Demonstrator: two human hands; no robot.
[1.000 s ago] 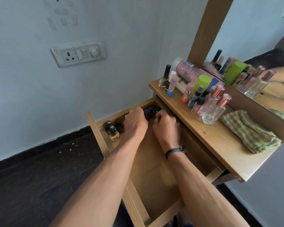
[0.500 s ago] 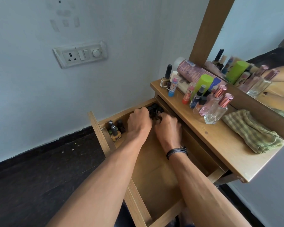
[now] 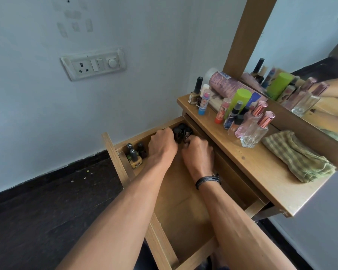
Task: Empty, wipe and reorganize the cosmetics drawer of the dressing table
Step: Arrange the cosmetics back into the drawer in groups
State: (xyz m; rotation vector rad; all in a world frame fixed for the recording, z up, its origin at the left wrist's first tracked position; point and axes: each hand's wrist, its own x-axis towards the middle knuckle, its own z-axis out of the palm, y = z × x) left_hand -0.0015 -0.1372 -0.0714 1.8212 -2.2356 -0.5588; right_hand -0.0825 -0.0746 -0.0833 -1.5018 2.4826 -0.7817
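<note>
Both hands reach into the far end of the open drawer (image 3: 180, 193), knuckles up. The left hand (image 3: 162, 146) has its fingers curled down and forward against a cluster of dark bottles (image 3: 180, 131) in the far right corner. Its fingertips are hidden behind the hand, so whether they grip a bottle cannot be told. The right hand (image 3: 198, 155), with a dark wristband (image 3: 208, 180) behind it, is curled as well. Its bent fingers (image 3: 187, 142) press at the near foot of the same cluster, and here too no clear grip shows. The two hands lie just beside each other, almost touching. The drawer is pulled well out from under the table (image 3: 250, 166), and its wooden floor is bare toward the near end. In its far left corner, apart from the hands, stand a few polish bottles (image 3: 134, 153) with black caps, upright. On the table a folded green checked cloth (image 3: 298, 155) lies at the near end. Past it a pink can (image 3: 229, 82) lies on its side against the mirror (image 3: 310, 41), and a green-capped can (image 3: 240, 98) stands in front of it. Two clear perfume bottles (image 3: 255, 130) with pink caps stand near the table's front edge. Smaller tubes and one tall polish bottle (image 3: 196, 90) crowd the far end. The mirror shows the same items and a forearm. Behind all this is a pale blue wall (image 3: 135, 26) carrying a white socket plate (image 3: 94, 64), and below it a dark floor (image 3: 37, 211).
</note>
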